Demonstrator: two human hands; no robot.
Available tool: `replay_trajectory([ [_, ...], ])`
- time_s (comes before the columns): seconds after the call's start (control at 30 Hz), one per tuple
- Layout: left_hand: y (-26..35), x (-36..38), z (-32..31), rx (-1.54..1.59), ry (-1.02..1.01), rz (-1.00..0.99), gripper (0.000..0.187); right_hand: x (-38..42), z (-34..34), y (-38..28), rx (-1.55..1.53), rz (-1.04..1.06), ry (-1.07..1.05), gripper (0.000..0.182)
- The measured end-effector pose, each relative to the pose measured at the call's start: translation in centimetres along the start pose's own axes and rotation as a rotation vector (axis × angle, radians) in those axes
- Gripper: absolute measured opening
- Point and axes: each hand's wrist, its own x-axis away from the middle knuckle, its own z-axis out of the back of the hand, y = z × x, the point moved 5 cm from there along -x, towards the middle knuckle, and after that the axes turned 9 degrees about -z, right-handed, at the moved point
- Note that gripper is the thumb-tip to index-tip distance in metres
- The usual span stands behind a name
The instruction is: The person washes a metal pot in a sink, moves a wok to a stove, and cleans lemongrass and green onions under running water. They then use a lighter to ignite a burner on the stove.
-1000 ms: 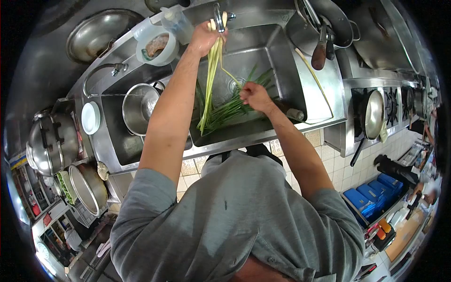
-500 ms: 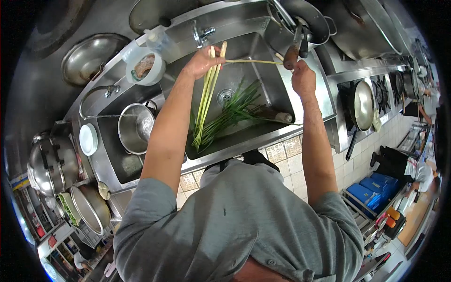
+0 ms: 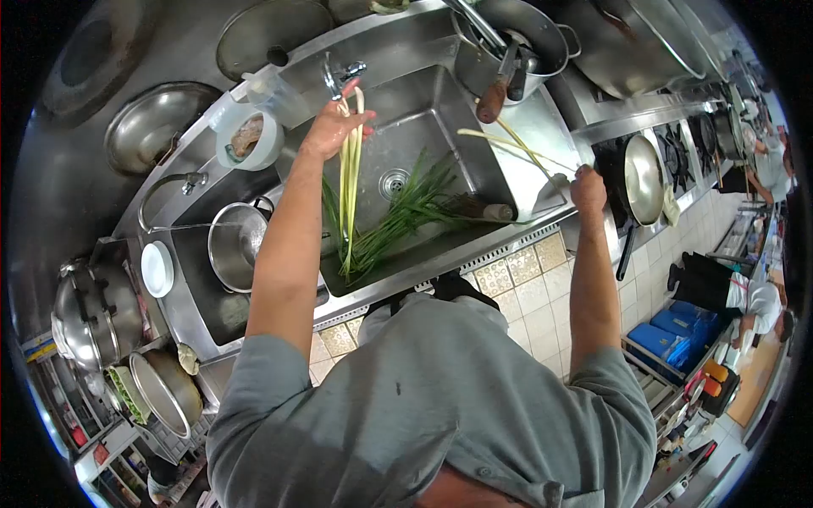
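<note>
My left hand (image 3: 332,129) is closed round a few lemongrass stalks (image 3: 349,182), just below the sink tap (image 3: 340,74). Their pale ends point up past my fingers, and the long stalks hang down into the sink. My right hand (image 3: 589,188) is closed at the right edge of the metal drainboard (image 3: 517,161). It seems to pinch the end of a thin lemongrass stalk (image 3: 517,146) that slants across the board. A second stalk crosses that one. Long green leaves (image 3: 398,222) lie in the sink (image 3: 440,93) beside the drain.
Water runs into a steel pot (image 3: 237,245) in the left basin. A white bowl (image 3: 254,140) holding something pinkish stands between the taps. A wooden-handled tool (image 3: 493,103) leans from the tall pot (image 3: 542,38). Right of me is a frying pan (image 3: 644,182); people (image 3: 745,296) work beyond.
My right hand has moved right and toward me, carrying a stalk away from the left hand's bunch and over the drainboard. The view has shifted slightly.
</note>
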Motion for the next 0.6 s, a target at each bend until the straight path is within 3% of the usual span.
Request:
replay_trajectory([
  [0.03, -0.1, -0.1, -0.4, 0.003, -0.009, 0.001, 0.073, 0.4, -0.4, 0.3, 0.054, -0.034, -0.125, 0.028],
  [0.17, 0.5, -0.4, -0.6, -0.003, -0.004, -0.073, 0.070, 4.7, 2.2, -4.2, 0.053, 0.109, 0.229, 0.048],
  [0.23, 0.7, -0.8, -0.4, -0.108, 0.080, -0.039, 0.062, 6.1, -0.7, -7.6, -0.466, 0.325, 0.147, 0.048],
  [0.27, 0.9, -0.8, -0.9, -0.103, 0.144, -0.069, 0.044, 8.5, -2.0, -11.0, -0.622, 0.420, 0.076, 0.051],
  [0.33, 1.1, -1.5, -1.8, -0.095, 0.165, -0.090, 0.038, 14.5, -1.2, -20.2, -0.755, 0.361, -0.574, 0.075],
  [0.4, 1.1, -1.8, -2.5, -0.090, 0.187, -0.104, 0.031, 18.4, -5.0, -26.6, -0.643, 0.576, -0.653, 0.095],
  [0.47, 1.1, -2.2, -2.8, -0.167, 0.195, -0.080, 0.034, 20.8, -9.2, -32.3, -0.863, 0.510, -0.668, 0.102],
  [0.57, 0.5, -2.2, -2.7, -0.188, 0.223, -0.030, 0.043, 21.2, -9.6, -37.2, -1.001, 0.471, -0.779, 0.088],
  [0.6, -0.2, -2.1, -2.3, -0.125, 0.269, -0.048, 0.043, 21.0, -10.8, -38.6, -1.101, 0.347, -1.013, 0.073],
])
